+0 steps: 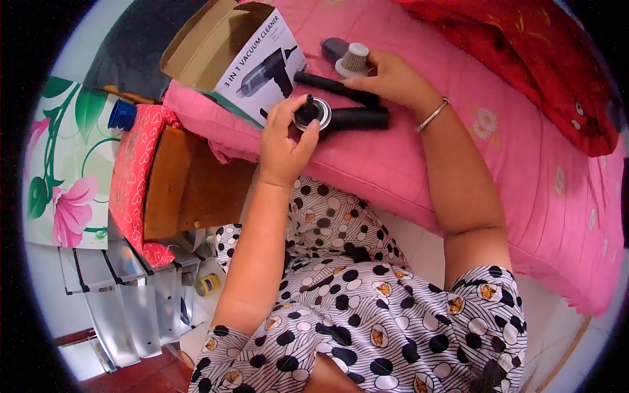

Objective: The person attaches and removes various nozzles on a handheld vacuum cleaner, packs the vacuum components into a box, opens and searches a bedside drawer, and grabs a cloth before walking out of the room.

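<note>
My left hand (pixel 285 145) is closed around the round, silver-rimmed end of a black handheld vacuum cleaner (pixel 357 118). A short black nozzle sticks up from the middle of that end. My right hand (pixel 395 81) has its fingers at the side and base of a pleated filter (pixel 356 60) with a white cap; its contact is partly hidden behind the filter. Just below my right fingers lies a black tube (pixel 327 85). Behind the filter is a dark grey, rounded piece (pixel 333 48), partly covered.
An open "3 in 1 vacuum cleaner" box (pixel 252 72) stands left on the pink bedspread (pixel 400 177). A red cloth (pixel 524 52) lies at the upper right. A wooden stand (pixel 196 180) with a red cover, a blue object (pixel 122 115) and a metal rack (pixel 131 308) are at the left.
</note>
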Tool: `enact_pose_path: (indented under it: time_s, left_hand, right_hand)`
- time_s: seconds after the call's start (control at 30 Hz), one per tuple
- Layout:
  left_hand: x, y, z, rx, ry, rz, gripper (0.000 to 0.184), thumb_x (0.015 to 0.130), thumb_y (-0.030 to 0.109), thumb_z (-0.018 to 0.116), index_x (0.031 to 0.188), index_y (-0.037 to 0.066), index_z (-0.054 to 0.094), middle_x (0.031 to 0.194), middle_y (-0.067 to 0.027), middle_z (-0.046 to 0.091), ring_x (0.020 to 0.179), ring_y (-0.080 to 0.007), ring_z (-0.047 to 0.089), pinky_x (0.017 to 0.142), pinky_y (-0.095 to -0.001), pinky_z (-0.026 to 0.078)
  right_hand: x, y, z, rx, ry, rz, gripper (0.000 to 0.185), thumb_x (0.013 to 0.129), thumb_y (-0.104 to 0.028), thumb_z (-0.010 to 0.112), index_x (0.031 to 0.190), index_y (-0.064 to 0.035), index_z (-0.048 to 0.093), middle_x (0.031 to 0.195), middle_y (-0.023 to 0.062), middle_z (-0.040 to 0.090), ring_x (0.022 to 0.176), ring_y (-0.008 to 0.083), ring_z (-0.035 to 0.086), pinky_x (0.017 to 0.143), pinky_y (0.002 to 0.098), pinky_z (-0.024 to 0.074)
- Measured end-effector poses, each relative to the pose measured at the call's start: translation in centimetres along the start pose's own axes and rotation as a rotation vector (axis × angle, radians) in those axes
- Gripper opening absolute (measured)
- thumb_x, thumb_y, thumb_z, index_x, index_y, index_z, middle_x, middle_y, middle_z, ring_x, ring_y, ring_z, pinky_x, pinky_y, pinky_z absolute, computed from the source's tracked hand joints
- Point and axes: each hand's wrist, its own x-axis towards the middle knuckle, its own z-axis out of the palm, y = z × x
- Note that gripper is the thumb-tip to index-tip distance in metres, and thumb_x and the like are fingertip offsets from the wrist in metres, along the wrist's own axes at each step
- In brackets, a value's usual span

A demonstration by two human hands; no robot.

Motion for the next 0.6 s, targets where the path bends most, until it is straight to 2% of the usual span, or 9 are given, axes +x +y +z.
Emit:
enact_pose_path:
  time_s: [0.1,0.17,0.33,0.47,0.53,0.6]
  left_hand:
    - [0.1,-0.2,0.0,0.009,-0.015,-0.008,0.038,0.077,0.01,0.067,0.112,0.001,0.056,0.107,-0.0164,0.059,0.098,-0.0312,0.057,0.087,-0.0361,0.046]
    - [0.2,-0.4,-0.1,0.018,-0.021,-0.001,0.037,0.076,0.01,0.067,0.111,0.001,0.056,0.106,-0.016,0.059,0.098,-0.0306,0.057,0.086,-0.0358,0.046]
    - [-0.2,-1.0,0.2,-0.144,-0.001,-0.147,0.04,0.076,0.011,0.068,0.112,0.001,0.053,0.102,-0.0149,0.058,0.095,-0.0288,0.058,0.084,-0.0351,0.047]
    - [-0.3,0.5,0.5,-0.076,-0.04,-0.164,0.043,0.076,0.013,0.07,0.113,0.001,0.051,0.102,-0.0147,0.058,0.094,-0.0286,0.058,0.084,-0.0351,0.047]
    - [-0.7,-0.4,1.0,0.024,-0.073,-0.078,0.046,0.08,0.01,0.068,0.12,0.002,0.048,0.11,-0.01,0.058,0.101,-0.0183,0.057,0.09,-0.0317,0.045]
    - [-0.8,-0.7,1.1,0.013,-0.07,-0.12,0.051,0.079,0.014,0.071,0.122,0.003,0.047,0.11,-0.0106,0.058,0.1,-0.0198,0.058,0.089,-0.0317,0.046]
  right_hand:
    - [-0.1,0.1,0.1,0.078,-0.025,-0.043,0.053,0.078,-0.02,0.076,0.123,-0.0006,0.055,0.109,0.0047,0.063,0.096,0.0136,0.059,0.086,0.0286,0.0473]
    - [0.3,1.3,0.4,0.045,0.064,-0.137,0.055,0.071,-0.034,0.08,0.114,-0.0034,0.063,0.105,0.0137,0.068,0.095,0.0243,0.066,0.086,0.0347,0.05]
    - [0.0,0.3,0.3,0.036,0.06,-0.105,0.057,0.071,-0.035,0.08,0.115,-0.0029,0.062,0.105,0.0138,0.068,0.095,0.0243,0.066,0.086,0.035,0.05]
    - [-0.4,-0.4,0.4,0.084,0.035,-0.069,0.059,0.071,-0.035,0.08,0.116,-0.0013,0.061,0.105,0.0147,0.068,0.095,0.0247,0.066,0.086,0.0347,0.0501]
    - [-0.7,-1.4,0.1,0.035,0.04,-0.037,0.059,0.072,-0.034,0.08,0.116,-0.0009,0.06,0.105,0.0146,0.068,0.095,0.0243,0.066,0.086,0.0342,0.0499]
    - [-1.0,-2.2,0.0,-0.014,0.045,-0.006,0.058,0.072,-0.033,0.08,0.116,-0.0005,0.06,0.105,0.0145,0.068,0.096,0.0238,0.065,0.086,0.0338,0.0498]
